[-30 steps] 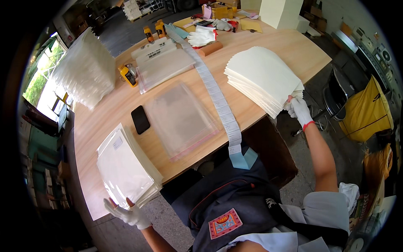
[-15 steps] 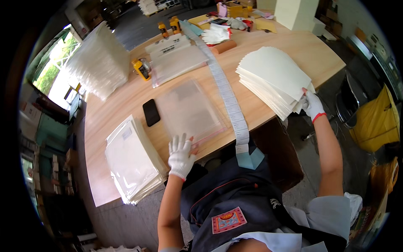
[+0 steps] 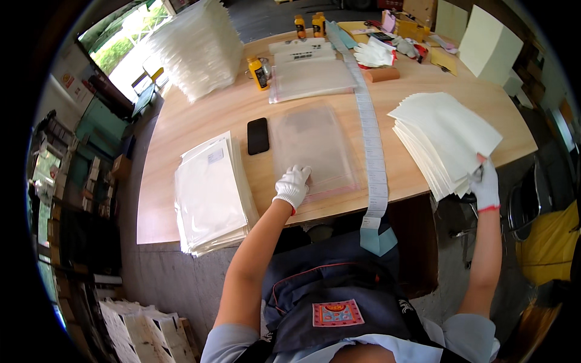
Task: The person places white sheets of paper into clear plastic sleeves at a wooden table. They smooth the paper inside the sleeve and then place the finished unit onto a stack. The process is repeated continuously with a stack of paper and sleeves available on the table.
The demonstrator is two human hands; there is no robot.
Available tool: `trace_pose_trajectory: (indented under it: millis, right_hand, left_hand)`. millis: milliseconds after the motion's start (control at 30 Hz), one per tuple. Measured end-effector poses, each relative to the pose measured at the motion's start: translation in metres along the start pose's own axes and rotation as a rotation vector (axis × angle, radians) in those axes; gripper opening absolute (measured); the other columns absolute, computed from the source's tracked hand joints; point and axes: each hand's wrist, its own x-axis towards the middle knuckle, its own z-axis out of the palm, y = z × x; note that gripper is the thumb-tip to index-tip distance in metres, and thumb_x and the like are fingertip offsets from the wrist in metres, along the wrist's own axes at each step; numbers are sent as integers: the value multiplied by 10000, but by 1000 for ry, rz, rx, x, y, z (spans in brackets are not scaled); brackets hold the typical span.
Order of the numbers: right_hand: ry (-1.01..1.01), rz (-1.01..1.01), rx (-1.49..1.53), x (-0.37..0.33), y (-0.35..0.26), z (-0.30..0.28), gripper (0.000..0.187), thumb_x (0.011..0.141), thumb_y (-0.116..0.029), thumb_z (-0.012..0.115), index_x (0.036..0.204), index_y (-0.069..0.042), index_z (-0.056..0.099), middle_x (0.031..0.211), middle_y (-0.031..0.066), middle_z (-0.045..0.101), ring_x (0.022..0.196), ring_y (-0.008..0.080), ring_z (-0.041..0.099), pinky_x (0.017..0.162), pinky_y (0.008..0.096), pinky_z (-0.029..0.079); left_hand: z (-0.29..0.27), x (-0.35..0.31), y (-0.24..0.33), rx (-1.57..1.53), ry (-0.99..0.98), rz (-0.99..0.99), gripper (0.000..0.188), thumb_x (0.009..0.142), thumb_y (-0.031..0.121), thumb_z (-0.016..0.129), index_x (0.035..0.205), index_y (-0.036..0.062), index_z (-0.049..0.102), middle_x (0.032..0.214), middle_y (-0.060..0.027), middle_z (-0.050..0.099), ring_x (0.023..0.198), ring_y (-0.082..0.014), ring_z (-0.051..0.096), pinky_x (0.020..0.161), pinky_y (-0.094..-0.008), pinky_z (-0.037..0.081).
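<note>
My left hand (image 3: 293, 186), in a white glove, rests on the near edge of a stack of clear plastic bags (image 3: 313, 147) lying flat on the wooden table (image 3: 200, 118). My right hand (image 3: 485, 185), also gloved, pinches the near corner of the top sheet of a fanned pile of white sheets (image 3: 443, 139) at the table's right edge. A long strip of labels (image 3: 370, 133) runs between the two piles and hangs over the front edge.
A black phone (image 3: 258, 135) lies left of the clear bags. A stack of filled white packets (image 3: 209, 192) sits at the near left. Yellow bottles (image 3: 259, 72), more bags (image 3: 311, 78), spare gloves (image 3: 373, 53) and a tall bag pile (image 3: 200, 45) stand at the back.
My left hand moved from the packet stack at the near left to the clear bags' near edge. My right hand stayed at the white sheets' corner. The view shifted.
</note>
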Motion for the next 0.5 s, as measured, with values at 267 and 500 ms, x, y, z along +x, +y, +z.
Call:
trace_pose_trajectory:
  millis: [267, 500]
  right_hand:
    - [-496, 396, -335, -146, 77, 54, 518, 773, -171, 581, 1220, 56, 450, 1071, 124, 596, 973, 188, 591, 819, 286, 491]
    - [-375, 602, -311, -149, 136, 10, 395, 794, -96, 532, 1165, 33, 485, 951, 119, 624, 636, 166, 612, 473, 243, 487]
  left_hand:
    - [-16, 4, -2, -78, -65, -7, 211, 723, 140, 602, 931, 171, 590, 1065, -65, 540, 1052, -276, 511, 787, -397, 478]
    - [-9, 5, -16, -58, -36, -15, 292, 722, 80, 604, 991, 190, 575, 1054, -47, 527, 1065, -259, 502, 793, -389, 482]
